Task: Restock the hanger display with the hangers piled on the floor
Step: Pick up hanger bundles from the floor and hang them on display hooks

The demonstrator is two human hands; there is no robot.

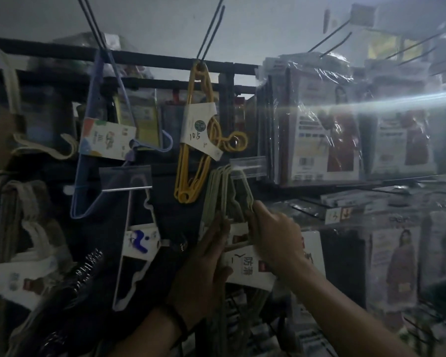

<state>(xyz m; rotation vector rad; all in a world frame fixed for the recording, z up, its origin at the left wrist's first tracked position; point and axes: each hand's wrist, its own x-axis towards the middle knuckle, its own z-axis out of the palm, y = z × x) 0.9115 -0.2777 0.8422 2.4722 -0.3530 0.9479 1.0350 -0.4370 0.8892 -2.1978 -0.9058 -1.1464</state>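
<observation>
**Seating the bundle on its peg**

On the dim hanger display [165,61], the pale hanger bundle [220,186] is up under the peg's clear price tag [247,163], well below the yellow hangers [191,140]. The right hand [274,235] curls round the bundle's upper edge. The left hand [204,261] pinches it lower down, thumb on the card sleeve [247,273]. Best to keep the hooks aligned and slide them on together. Whether they are seated yet I cannot tell.
</observation>
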